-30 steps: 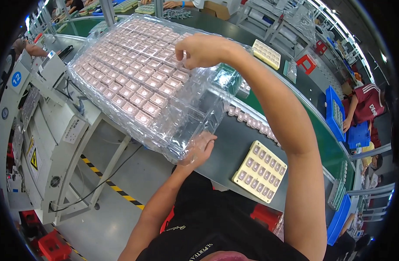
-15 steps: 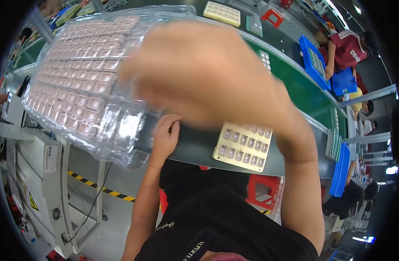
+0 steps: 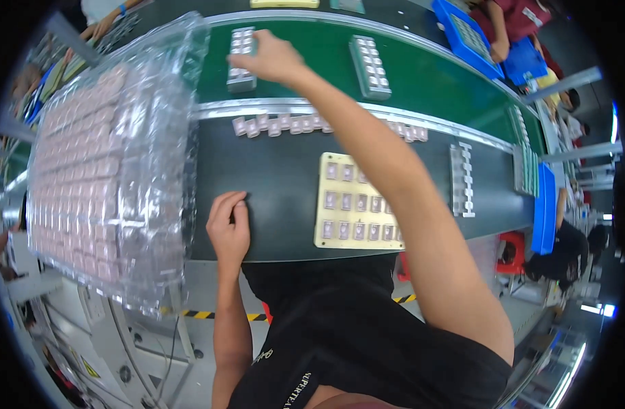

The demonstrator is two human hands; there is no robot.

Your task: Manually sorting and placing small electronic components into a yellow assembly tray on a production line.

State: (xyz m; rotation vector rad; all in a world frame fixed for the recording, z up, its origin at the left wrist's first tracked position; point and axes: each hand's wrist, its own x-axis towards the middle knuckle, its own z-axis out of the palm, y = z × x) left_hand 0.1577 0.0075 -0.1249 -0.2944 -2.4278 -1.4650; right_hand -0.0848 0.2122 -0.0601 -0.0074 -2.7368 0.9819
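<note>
On the green conveyor belt, my right hand (image 3: 273,57) reaches far across and grips a narrow grey rack (image 3: 241,84) that carries small white pieces in rows; thumb and fingers lie along its right side and top. My left hand (image 3: 229,225) rests loosely curled on the dark worktable near its front edge, holding nothing. Right of it lies a cream-coloured tray (image 3: 319,211) with small clear-pinkish square pieces in its pockets; my right forearm hides part of it. A line of loose pinkish pieces (image 3: 275,127) runs along the metal rail at the table's back, partly behind the forearm.
Plastic-wrapped trays (image 3: 87,184) with many pinkish pieces stand at the left. Another rack (image 3: 371,68) sits farther along the belt. A toothed white-and-clear strip (image 3: 462,178) lies at the table's right. Blue bins (image 3: 465,41) and co-workers are beyond the belt.
My right hand has moved from close in front of the camera out to the rack on the belt. The view has shifted, showing more of the belt and table. My left hand stays on the table.
</note>
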